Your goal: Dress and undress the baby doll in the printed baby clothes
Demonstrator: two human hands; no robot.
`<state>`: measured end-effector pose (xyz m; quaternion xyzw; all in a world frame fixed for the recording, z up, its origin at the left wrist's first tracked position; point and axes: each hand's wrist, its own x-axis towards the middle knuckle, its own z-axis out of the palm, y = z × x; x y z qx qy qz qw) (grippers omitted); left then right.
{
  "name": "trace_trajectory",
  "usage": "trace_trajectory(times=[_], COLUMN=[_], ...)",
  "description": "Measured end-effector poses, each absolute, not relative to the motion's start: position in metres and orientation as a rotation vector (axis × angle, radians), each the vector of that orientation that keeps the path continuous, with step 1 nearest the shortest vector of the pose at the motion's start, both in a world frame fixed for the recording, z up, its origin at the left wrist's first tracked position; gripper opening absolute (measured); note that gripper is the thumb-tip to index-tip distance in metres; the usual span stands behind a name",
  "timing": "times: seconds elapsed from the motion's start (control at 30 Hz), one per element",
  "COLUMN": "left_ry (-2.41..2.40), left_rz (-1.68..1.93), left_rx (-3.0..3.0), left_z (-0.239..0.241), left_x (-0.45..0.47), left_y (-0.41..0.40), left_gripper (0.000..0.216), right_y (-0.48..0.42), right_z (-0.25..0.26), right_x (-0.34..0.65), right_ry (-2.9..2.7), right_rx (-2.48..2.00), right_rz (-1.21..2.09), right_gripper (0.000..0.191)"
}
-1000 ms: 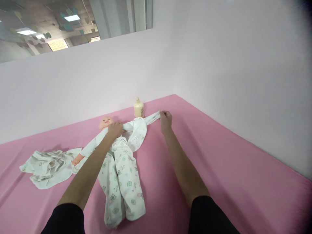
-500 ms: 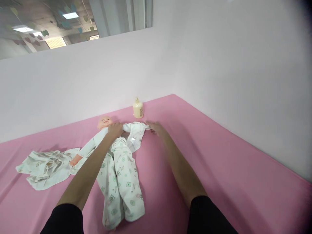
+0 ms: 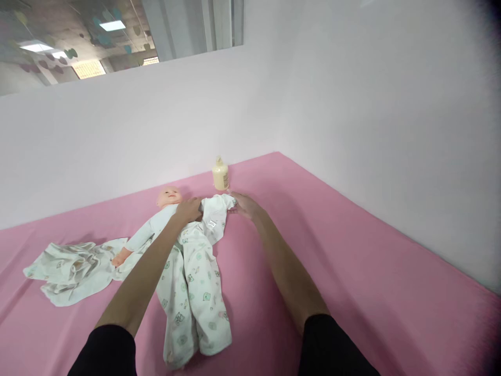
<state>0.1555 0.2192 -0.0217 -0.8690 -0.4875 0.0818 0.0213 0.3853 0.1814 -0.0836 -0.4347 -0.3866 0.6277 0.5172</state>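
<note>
A baby doll (image 3: 169, 196) lies on its back in a white top and printed trousers (image 3: 205, 292). Beneath it a printed white jacket is spread, its crumpled left side (image 3: 76, 269) lying flat beside the doll's bare hand (image 3: 122, 257). My left hand (image 3: 190, 210) is closed around the doll's arm near the shoulder, its fingertips mostly hidden. At the doll's other side, the jacket's sleeve (image 3: 217, 204) surrounds part of that arm. My right hand (image 3: 246, 203) has its fingers closed at the sleeve's cuff; the doll's hand there is hidden.
A cream pump bottle (image 3: 221, 176) stands by the wall, just behind the sleeve. White walls (image 3: 156, 125) meet in a corner behind the pink padded surface (image 3: 313, 250). A window or mirror (image 3: 180, 26) is set in the back wall.
My right hand has shifted slightly left and closed at the cuff, and the sleeve has bunched toward the doll. My left hand has slid a little right along the arm.
</note>
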Motion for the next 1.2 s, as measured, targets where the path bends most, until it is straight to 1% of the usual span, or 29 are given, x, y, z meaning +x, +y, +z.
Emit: trace_trajectory(times=[0.07,0.23,0.6,0.77,0.87,0.93,1.07,1.13,1.2], left_ry=[-1.515,-1.517,-1.493,-1.491,-1.494,-1.493,-1.483,-1.493,-1.510], left_rz=[0.242,0.248,0.251,0.245,0.242,0.243,0.258,0.267,0.275], left_rx=[-2.695,-2.688,-2.692,-2.704,-2.710,-2.715,-2.722,-2.714,-2.704], left_z=[-0.021,-0.019,-0.024,-0.019,-0.017,-0.016,-0.016,-0.017,-0.018], left_x=[0.157,0.157,0.150,0.146,0.144,0.143,0.143,0.146,0.149], left_y=[0.219,0.219,0.226,0.225,0.225,0.224,0.222,0.221,0.219], left_gripper=[0.047,0.038,0.041,0.034,0.030,0.029,0.026,0.028,0.031], right_y=[0.179,0.176,0.168,0.166,0.167,0.170,0.175,0.177,0.176], right_z=[-0.081,-0.076,-0.056,-0.047,-0.051,-0.059,-0.082,-0.091,-0.091], right_x=[0.385,0.384,0.407,0.416,0.419,0.422,0.424,0.423,0.420], right_ry=[-0.939,-0.952,-0.919,-0.923,-0.911,-0.888,-0.841,-0.834,-0.832], right_rx=[-1.004,-1.035,-0.963,-0.965,-0.976,-1.060,-1.461,-1.602,-1.697], right_rz=[1.535,1.391,1.218,1.173,1.169,1.139,1.039,0.994,0.922], right_gripper=[0.031,0.021,0.022,0.018,0.016,0.014,0.008,0.008,0.013])
